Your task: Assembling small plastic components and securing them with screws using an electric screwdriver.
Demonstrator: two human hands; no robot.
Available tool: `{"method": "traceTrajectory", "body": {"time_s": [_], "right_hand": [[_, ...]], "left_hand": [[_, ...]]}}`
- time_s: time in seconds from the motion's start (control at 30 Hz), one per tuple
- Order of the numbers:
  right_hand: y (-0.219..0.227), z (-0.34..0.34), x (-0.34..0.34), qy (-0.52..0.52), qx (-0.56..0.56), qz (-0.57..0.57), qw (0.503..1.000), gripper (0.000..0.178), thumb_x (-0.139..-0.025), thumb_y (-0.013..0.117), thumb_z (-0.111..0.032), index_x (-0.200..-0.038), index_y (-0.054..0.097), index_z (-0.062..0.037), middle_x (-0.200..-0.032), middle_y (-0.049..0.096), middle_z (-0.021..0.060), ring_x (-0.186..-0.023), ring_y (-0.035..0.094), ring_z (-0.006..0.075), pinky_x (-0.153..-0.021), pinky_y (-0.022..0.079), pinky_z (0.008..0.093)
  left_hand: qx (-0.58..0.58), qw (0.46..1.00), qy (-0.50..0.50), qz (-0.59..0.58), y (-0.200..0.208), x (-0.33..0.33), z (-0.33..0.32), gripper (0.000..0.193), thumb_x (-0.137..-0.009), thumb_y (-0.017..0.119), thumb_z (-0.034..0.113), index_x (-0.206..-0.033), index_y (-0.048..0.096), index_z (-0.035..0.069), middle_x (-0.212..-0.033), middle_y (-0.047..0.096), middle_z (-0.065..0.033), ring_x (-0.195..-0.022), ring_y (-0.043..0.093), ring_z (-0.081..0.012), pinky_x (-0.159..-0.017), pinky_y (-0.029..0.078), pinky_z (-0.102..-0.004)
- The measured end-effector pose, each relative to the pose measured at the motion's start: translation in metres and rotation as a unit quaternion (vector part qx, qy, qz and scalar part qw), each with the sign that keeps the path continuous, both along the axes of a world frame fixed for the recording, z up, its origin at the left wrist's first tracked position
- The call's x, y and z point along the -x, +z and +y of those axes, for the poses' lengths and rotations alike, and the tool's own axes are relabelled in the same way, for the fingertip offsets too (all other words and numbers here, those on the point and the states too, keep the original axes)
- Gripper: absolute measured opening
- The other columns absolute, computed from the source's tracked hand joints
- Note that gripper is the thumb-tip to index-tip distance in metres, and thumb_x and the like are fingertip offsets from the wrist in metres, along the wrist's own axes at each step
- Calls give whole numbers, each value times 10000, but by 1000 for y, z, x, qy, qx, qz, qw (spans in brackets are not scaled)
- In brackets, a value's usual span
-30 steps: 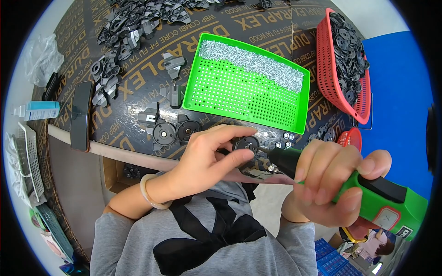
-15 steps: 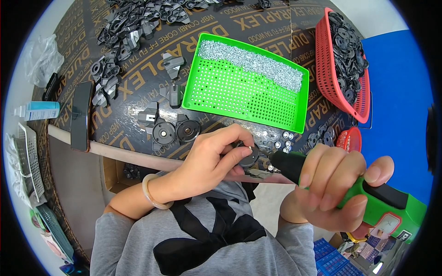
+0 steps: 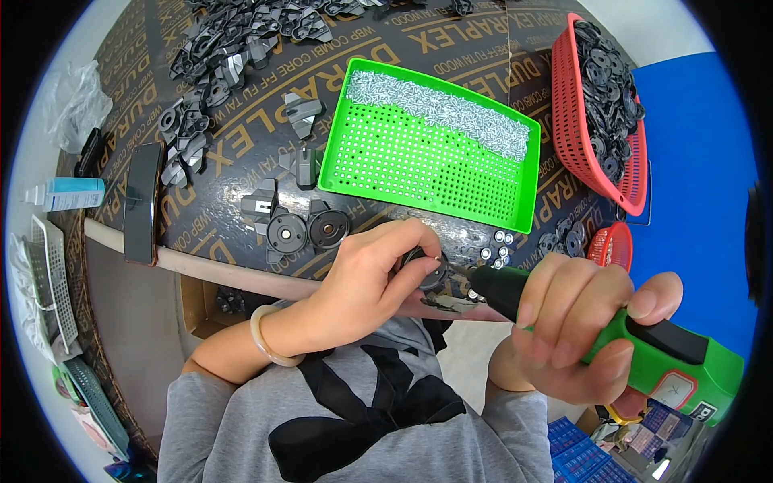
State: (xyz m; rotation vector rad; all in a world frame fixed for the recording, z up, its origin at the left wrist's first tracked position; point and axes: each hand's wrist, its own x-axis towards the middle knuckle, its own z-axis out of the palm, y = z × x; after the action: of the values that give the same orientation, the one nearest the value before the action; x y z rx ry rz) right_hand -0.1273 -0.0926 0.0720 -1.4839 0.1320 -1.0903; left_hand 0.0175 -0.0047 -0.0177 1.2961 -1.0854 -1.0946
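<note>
My right hand [image 3: 576,322] is wrapped round a green and black power screwdriver [image 3: 672,366]. Its thin bit points left, toward a round black plastic part [image 3: 436,276] at the table's front edge. The fingers of my left hand [image 3: 378,278] are closed on that part, with thumb and forefinger pinched near a tiny pale tip that looks like a screw; my fingers cover much of the part. Left of this hand lie two assembled black parts with round discs, one disc [image 3: 287,232] beside another [image 3: 329,229]. Small silver round pieces [image 3: 501,251] lie close to the bit.
A green perforated tray [image 3: 419,173] holds many silver screws. Red baskets [image 3: 568,121] with black discs stand at the right, a smaller one [image 3: 616,245] nearer. Black plastic parts [image 3: 241,56] are heaped far left. A phone [image 3: 143,205] and blue bottle [image 3: 72,194] sit left.
The screwdriver and my right hand have shifted slightly left, bringing the bit nearer to the black part. My left hand has barely moved.
</note>
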Motion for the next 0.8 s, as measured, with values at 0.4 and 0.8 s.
{"method": "traceTrajectory", "body": {"time_s": [0.4, 0.8], "right_hand": [[-2, -2, 0, 8, 16, -5, 1000, 301, -950, 584, -204, -1151, 389, -92, -664, 524, 16, -522, 508, 115, -540, 441, 274], [-1, 1, 2, -4, -3, -12, 1000, 271, -962, 563, -216, -1145, 392, -110, -664, 518, 6, -524, 501, 110, -555, 438, 274]], "left_hand": [[55, 991, -10, -126, 1, -5, 2, 85, -862, 635, -41, -928, 596, -8, -852, 604, -89, -681, 611, -164, -557, 488, -270], [61, 991, -12, -116, -1, -6, 0, 86, -851, 635, -49, -918, 603, -7, -845, 604, -90, -689, 612, -178, -581, 486, -277]]}}
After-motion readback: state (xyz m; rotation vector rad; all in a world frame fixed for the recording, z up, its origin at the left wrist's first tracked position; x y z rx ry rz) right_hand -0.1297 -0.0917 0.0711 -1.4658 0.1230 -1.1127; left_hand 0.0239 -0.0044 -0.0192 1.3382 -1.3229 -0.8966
